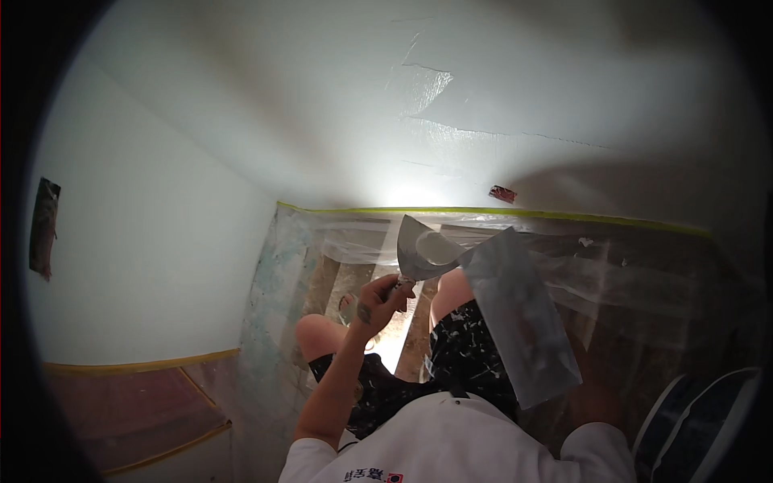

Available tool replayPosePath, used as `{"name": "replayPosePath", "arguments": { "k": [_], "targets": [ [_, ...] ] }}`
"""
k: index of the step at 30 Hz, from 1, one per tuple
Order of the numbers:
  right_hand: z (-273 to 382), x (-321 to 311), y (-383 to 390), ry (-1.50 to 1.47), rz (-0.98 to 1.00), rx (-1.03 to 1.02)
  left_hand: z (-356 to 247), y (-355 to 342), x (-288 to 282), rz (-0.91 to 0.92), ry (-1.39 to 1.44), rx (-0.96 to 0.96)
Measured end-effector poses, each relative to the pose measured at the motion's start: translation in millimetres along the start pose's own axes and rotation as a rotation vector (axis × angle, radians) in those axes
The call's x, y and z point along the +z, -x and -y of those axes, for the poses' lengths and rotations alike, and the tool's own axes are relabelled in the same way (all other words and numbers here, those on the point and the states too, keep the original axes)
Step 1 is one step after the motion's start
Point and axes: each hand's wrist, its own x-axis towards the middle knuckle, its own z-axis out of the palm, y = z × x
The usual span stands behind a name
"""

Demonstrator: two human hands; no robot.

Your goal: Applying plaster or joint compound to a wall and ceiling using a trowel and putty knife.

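My left hand point(384, 299) is closed round the handle of a putty knife point(415, 253), whose metal blade carries a pale smooth lump of compound point(437, 246). My right hand point(576, 348) is mostly hidden behind a wide rectangular steel trowel point(519, 314), held by it from underneath; its fingers do not show. The trowel's upper end meets or overlaps the right edge of the knife blade. Both tools are above my knees, below a white wall point(338, 105) that has glossy rough patches point(435, 121) in its upper part.
Yellow tape point(564, 213) edges plastic sheeting point(612, 298) along the wall's bottom. A left wall point(145, 266) has a dark slot point(44, 225) and taped pink covering point(129, 410) below. A small red patch point(502, 194) sits above the tape. Dark striped objects point(684, 410) lie at lower right.
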Motion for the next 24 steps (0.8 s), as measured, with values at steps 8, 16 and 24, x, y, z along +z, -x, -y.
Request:
{"name": "replayPosePath", "arguments": {
  "k": [8, 16, 24],
  "targets": [
    [-38.9, -11.7, 3.9, -0.161, 0.111, 0.038, -32.9, 7.8, 9.7, -0.244, -0.576, 0.310],
    [-66.7, 20.1, -31.5, -0.311, 0.163, 0.092, -42.3, 3.1, -28.3, -0.356, -1.157, 0.849],
    [-133.3, 71.3, -42.9, -0.431, 0.184, 0.072, 45.8, -21.4, -90.1, -0.488, -0.588, 0.270]
  ]
}}
